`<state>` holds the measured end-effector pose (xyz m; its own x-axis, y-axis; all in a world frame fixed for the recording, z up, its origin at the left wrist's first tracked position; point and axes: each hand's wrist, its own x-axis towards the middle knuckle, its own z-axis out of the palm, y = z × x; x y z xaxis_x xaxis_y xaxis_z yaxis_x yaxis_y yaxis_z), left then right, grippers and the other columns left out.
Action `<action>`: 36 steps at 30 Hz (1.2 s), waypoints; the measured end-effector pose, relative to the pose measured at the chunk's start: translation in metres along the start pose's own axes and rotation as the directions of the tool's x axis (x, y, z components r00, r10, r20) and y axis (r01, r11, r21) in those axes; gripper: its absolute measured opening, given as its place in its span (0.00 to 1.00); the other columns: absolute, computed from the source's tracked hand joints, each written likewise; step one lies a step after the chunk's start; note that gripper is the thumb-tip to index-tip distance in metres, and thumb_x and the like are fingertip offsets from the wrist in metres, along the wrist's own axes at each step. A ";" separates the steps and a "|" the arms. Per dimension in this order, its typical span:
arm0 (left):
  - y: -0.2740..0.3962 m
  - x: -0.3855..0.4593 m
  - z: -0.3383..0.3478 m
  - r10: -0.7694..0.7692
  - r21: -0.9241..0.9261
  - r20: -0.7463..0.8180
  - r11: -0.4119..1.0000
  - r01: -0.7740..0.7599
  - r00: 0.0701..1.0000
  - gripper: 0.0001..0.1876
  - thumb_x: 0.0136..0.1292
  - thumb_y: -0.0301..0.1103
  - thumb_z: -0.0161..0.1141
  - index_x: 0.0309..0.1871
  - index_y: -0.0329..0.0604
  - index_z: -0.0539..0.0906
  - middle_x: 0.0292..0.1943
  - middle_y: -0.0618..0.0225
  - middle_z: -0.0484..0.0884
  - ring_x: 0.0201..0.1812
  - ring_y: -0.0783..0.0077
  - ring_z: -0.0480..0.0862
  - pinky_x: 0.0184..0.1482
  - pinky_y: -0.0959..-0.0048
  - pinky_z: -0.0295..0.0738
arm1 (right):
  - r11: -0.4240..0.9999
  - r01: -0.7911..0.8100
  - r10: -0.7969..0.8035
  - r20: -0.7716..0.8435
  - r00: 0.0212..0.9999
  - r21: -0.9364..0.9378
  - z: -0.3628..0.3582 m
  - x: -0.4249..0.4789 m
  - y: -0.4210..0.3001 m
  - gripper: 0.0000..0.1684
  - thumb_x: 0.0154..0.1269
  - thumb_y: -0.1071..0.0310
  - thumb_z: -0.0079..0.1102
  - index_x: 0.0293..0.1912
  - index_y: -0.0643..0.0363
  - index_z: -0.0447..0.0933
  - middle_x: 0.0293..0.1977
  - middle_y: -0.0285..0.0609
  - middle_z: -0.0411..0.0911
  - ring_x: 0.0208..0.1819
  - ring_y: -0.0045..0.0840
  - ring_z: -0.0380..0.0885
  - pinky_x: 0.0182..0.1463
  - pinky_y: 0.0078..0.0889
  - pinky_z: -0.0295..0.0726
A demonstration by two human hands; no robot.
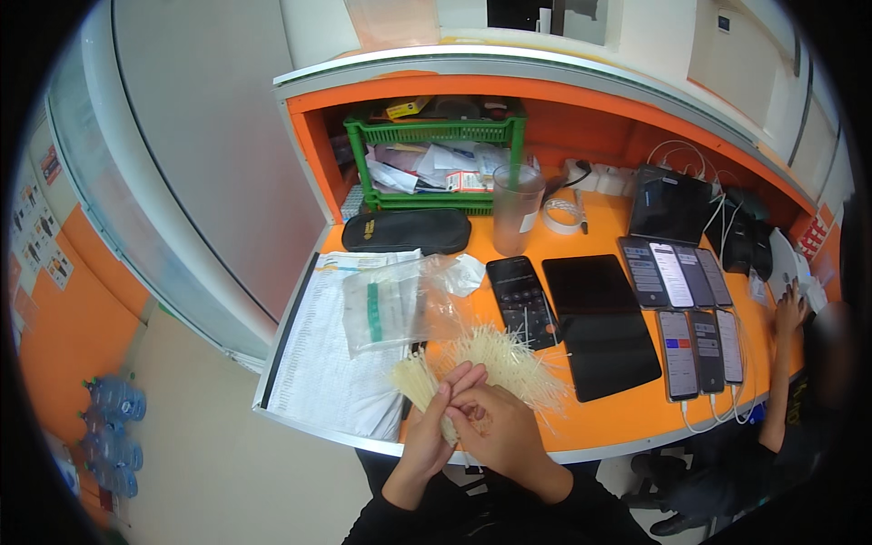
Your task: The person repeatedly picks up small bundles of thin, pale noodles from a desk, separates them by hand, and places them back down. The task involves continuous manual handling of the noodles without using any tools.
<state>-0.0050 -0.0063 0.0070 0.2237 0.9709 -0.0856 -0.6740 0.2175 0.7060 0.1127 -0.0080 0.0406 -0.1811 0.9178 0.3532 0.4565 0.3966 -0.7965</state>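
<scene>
My left hand (430, 430) is closed around a bundle of thin whitish plastic strips, which look like cable ties (414, 379). Against it, over the front edge of the orange desk, is my right hand (501, 426), its thumb and fingertips pinched together near the bundle; whether they pinch a strip cannot be told. A loose heap of similar strips (507, 361) lies on the desk just beyond my hands. To the left, a clear plastic bag with a green stripe (385, 306) rests on printed sheets (306, 354).
A phone (521, 300) and a black tablet (603, 327) lie right of the heap, then several cabled phones (678, 354). Behind stand a black zip case (407, 230), a clear cup (516, 211), a tape roll (563, 216) and a green basket (436, 129). A co-worker's hand (791, 310) is far right.
</scene>
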 end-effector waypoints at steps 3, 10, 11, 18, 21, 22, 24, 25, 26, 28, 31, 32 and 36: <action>-0.002 -0.001 0.000 -0.011 -0.014 -0.001 1.000 0.011 1.000 0.30 0.76 0.45 0.42 0.71 0.32 0.55 0.69 0.54 0.66 0.71 0.61 0.63 0.66 0.64 0.64 | 0.997 -0.047 0.045 0.042 0.998 0.061 -0.006 0.000 0.005 0.07 0.55 0.70 0.66 0.35 0.59 0.79 0.28 0.41 0.79 0.27 0.28 0.76 0.32 0.27 0.75; 0.000 0.000 0.004 -0.017 -0.045 -0.043 0.999 0.015 0.999 0.28 0.77 0.42 0.40 0.71 0.28 0.55 0.68 0.49 0.65 0.69 0.58 0.66 0.70 0.64 0.62 | 1.000 0.019 -0.018 -0.047 0.999 0.017 -0.008 0.006 0.012 0.05 0.51 0.73 0.65 0.29 0.59 0.76 0.26 0.40 0.78 0.26 0.29 0.74 0.32 0.29 0.73; -0.001 0.001 0.003 -0.011 -0.050 -0.045 0.999 0.009 0.999 0.28 0.77 0.42 0.40 0.71 0.28 0.55 0.68 0.49 0.64 0.69 0.58 0.66 0.70 0.64 0.61 | 1.000 0.019 -0.017 -0.088 0.996 0.016 -0.009 0.006 0.011 0.05 0.51 0.73 0.64 0.29 0.59 0.76 0.25 0.40 0.77 0.26 0.29 0.74 0.31 0.28 0.72; -0.003 0.000 0.002 0.090 -0.144 -0.123 0.984 -0.108 0.988 0.28 0.77 0.41 0.40 0.71 0.31 0.54 0.70 0.48 0.62 0.72 0.56 0.62 0.72 0.63 0.57 | 0.996 -0.001 -0.015 -0.172 0.985 -0.093 -0.020 0.011 0.016 0.07 0.51 0.71 0.66 0.28 0.58 0.75 0.23 0.38 0.75 0.27 0.29 0.74 0.31 0.29 0.71; -0.003 0.001 0.002 0.101 -0.142 -0.101 0.983 -0.115 0.990 0.28 0.77 0.41 0.40 0.72 0.31 0.54 0.70 0.48 0.61 0.73 0.57 0.60 0.72 0.63 0.57 | 1.000 -0.007 0.007 0.011 1.000 0.015 -0.019 0.009 0.011 0.06 0.52 0.71 0.67 0.31 0.58 0.78 0.23 0.39 0.74 0.26 0.27 0.73 0.30 0.27 0.70; -0.003 0.001 0.002 0.096 -0.132 -0.086 0.986 -0.107 0.992 0.28 0.77 0.42 0.39 0.72 0.31 0.54 0.70 0.48 0.61 0.73 0.57 0.60 0.72 0.63 0.57 | 0.998 -0.016 0.010 0.099 0.995 0.060 -0.018 0.007 0.009 0.06 0.52 0.71 0.67 0.32 0.58 0.79 0.23 0.39 0.74 0.26 0.27 0.72 0.30 0.26 0.71; -0.002 0.001 0.002 0.071 -0.106 -0.075 0.991 -0.079 0.995 0.29 0.77 0.42 0.39 0.72 0.31 0.54 0.70 0.48 0.61 0.73 0.56 0.60 0.72 0.63 0.57 | 0.998 0.056 -0.059 0.112 0.992 0.028 -0.012 0.006 0.012 0.06 0.53 0.71 0.67 0.33 0.57 0.80 0.22 0.38 0.73 0.25 0.26 0.72 0.30 0.26 0.71; -0.001 0.001 0.002 0.060 -0.092 -0.070 0.994 -0.067 0.996 0.29 0.77 0.43 0.39 0.72 0.30 0.54 0.70 0.48 0.61 0.73 0.56 0.60 0.72 0.63 0.57 | 0.996 0.093 -0.094 0.119 0.988 0.014 -0.010 0.006 0.013 0.06 0.53 0.71 0.67 0.33 0.56 0.81 0.22 0.38 0.73 0.24 0.25 0.71 0.30 0.25 0.71; -0.001 0.001 0.002 0.061 -0.086 -0.063 0.994 -0.067 0.996 0.29 0.77 0.43 0.40 0.72 0.30 0.54 0.70 0.48 0.61 0.73 0.56 0.60 0.72 0.63 0.57 | 0.995 0.096 -0.097 0.107 0.989 0.017 -0.011 0.006 0.013 0.05 0.53 0.71 0.67 0.33 0.57 0.81 0.21 0.38 0.73 0.24 0.25 0.71 0.30 0.25 0.70; -0.001 0.001 0.001 0.062 -0.076 -0.049 0.995 -0.066 0.997 0.30 0.77 0.44 0.40 0.71 0.29 0.54 0.70 0.47 0.61 0.72 0.56 0.60 0.72 0.63 0.57 | 0.995 0.101 -0.103 0.085 0.991 0.019 -0.013 0.008 0.011 0.04 0.53 0.72 0.67 0.31 0.57 0.80 0.20 0.38 0.72 0.23 0.25 0.70 0.29 0.25 0.69; -0.002 0.000 0.001 0.065 -0.085 -0.026 0.994 -0.067 0.998 0.30 0.76 0.44 0.41 0.71 0.29 0.54 0.70 0.47 0.62 0.72 0.56 0.61 0.72 0.63 0.58 | 0.996 0.078 -0.080 0.041 0.996 0.048 -0.011 0.008 0.015 0.05 0.55 0.70 0.64 0.28 0.56 0.77 0.18 0.36 0.69 0.22 0.30 0.71 0.27 0.32 0.70; -0.002 0.000 0.001 0.066 -0.079 -0.027 0.995 -0.067 0.997 0.30 0.76 0.44 0.41 0.71 0.29 0.54 0.70 0.47 0.62 0.72 0.56 0.61 0.72 0.63 0.58 | 0.997 0.058 -0.059 0.021 0.998 0.053 -0.011 0.008 0.014 0.05 0.55 0.71 0.64 0.28 0.56 0.76 0.17 0.36 0.68 0.21 0.29 0.70 0.26 0.32 0.69; -0.001 0.000 0.002 0.059 -0.044 -0.048 0.997 -0.062 0.997 0.30 0.76 0.44 0.41 0.71 0.28 0.55 0.69 0.46 0.62 0.71 0.56 0.63 0.71 0.63 0.59 | 0.997 -0.003 0.010 -0.082 0.997 0.078 -0.011 0.008 0.014 0.06 0.54 0.72 0.65 0.27 0.57 0.76 0.15 0.36 0.66 0.19 0.26 0.67 0.24 0.29 0.65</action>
<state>-0.0029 -0.0069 0.0071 0.1495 0.9858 -0.0767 -0.7166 0.1615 0.6785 0.1271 0.0050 0.0378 -0.1043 0.9171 0.3847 0.3875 0.3937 -0.8336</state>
